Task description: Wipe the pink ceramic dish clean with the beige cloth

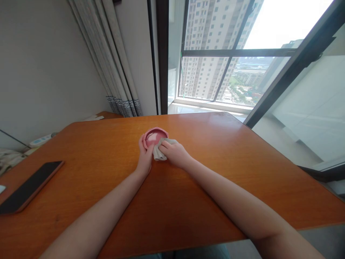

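A small pink dish (156,130) with an angular rim is tilted toward me above the middle of the wooden table (113,144). Its left side is gripped by my left hand (145,153), thumb at the front and fingers around the outer edge. My right hand (172,150) is closed on a pale grey cloth (159,154), which presses against the dish's lower right rim. Part of the cloth lies inside the dish, and the rest hangs below my fingers. The cloth and my right fingers hide the dish's lower right part.
On the table's left lies a dark, flat tablet-like slab (32,185) with a reddish-brown edge. Past the left edge are a white power strip (41,140) and some fabric (10,160). A grey curtain (107,61) hangs behind, beside a large window (212,75).
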Available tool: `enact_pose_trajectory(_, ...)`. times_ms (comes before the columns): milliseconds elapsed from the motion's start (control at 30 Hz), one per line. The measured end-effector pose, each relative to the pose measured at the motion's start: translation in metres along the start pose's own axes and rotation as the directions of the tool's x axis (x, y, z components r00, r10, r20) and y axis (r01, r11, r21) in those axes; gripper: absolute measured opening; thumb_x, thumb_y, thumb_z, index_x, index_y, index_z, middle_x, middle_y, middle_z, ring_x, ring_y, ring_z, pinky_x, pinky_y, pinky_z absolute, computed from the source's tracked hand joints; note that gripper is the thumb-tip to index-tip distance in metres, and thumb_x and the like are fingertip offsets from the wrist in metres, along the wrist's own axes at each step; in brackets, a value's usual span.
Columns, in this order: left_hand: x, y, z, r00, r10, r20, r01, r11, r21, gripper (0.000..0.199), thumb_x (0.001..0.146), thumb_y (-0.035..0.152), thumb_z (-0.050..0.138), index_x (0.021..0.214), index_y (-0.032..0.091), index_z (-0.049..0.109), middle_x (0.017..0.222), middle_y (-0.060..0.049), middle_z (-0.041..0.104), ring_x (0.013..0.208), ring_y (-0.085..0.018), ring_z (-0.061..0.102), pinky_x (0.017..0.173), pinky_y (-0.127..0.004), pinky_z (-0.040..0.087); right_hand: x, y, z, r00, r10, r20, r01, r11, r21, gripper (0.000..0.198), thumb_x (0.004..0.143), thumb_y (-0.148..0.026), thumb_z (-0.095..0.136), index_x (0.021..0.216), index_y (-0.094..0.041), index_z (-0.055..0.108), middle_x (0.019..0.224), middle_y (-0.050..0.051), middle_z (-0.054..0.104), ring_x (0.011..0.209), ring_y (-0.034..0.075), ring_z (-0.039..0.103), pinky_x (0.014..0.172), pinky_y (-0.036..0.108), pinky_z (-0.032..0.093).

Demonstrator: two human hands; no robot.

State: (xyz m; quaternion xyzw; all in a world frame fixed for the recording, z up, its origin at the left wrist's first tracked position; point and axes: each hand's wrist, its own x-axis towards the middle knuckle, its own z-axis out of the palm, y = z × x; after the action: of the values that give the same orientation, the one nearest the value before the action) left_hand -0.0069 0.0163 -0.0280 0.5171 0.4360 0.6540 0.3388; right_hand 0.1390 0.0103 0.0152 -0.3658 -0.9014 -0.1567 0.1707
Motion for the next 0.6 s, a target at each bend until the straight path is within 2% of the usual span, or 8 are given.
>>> enact_pose_trajectory(133,0.004,0.009,-0.006,0.999,0.033,-0.029,-0.032,0.999,0.034,0.056,0.076,0.016,0.049,0.130,0.022,0.036,0.138,-0.008,0.041,0.129,-0.019,0.040,0.110,-0.035,0.030,0.000,0.007,-0.005,0.998,-0.067,0.002,0.067,0.997,-0.024,0.018,0.090,-0.015,0.043,0.094,-0.018,0.060,0.094,0.005,0.061,0.063,0.013,0.047,0.053,0.029,0.026)
enact_pose_trajectory(333,0.004,0.027,-0.008,0.989,0.142,0.047,-0.148,0.978,0.148,0.061,0.073,0.014,0.053,0.131,0.021,0.037,0.140,-0.008,0.038,0.131,-0.020,0.036,0.113,-0.031,0.025,-0.004,0.020,-0.004,0.998,-0.050,-0.022,0.048,0.996,-0.081,0.022,0.093,-0.018,0.039,0.091,-0.019,0.061,0.094,0.005,0.061,0.065,0.013,0.047,0.053,0.029,0.022)
enact_pose_trajectory(467,0.001,0.021,-0.004,0.998,0.064,-0.008,-0.064,0.997,0.047,0.063,0.080,0.029,0.057,0.136,0.023,0.028,0.144,-0.009,0.033,0.132,-0.020,0.037,0.109,-0.033,0.032,-0.005,0.009,0.006,0.997,0.046,-0.055,-0.049,0.997,-0.060,0.022,0.093,-0.020,0.039,0.090,-0.021,0.061,0.093,0.005,0.061,0.063,0.013,0.046,0.053,0.030,0.022)
enact_pose_trajectory(533,-0.001,0.014,-0.002,1.000,0.009,-0.006,-0.009,1.000,-0.002,0.066,0.079,0.035,0.060,0.136,0.023,0.027,0.141,-0.010,0.038,0.128,-0.020,0.042,0.106,-0.034,0.036,-0.004,0.003,0.010,0.992,0.102,-0.073,-0.105,0.994,-0.032,0.021,0.092,-0.022,0.041,0.089,-0.021,0.061,0.093,0.005,0.061,0.063,0.013,0.047,0.053,0.030,0.023)
enact_pose_trajectory(600,-0.002,0.010,-0.001,1.000,-0.020,-0.001,0.020,1.000,0.019,0.066,0.076,0.035,0.063,0.132,0.022,0.031,0.134,-0.010,0.045,0.122,-0.021,0.047,0.104,-0.035,0.038,-0.004,0.001,0.013,0.990,0.114,-0.083,-0.115,0.993,-0.004,0.018,0.091,-0.023,0.043,0.091,-0.021,0.061,0.095,0.005,0.061,0.065,0.014,0.048,0.054,0.029,0.024)
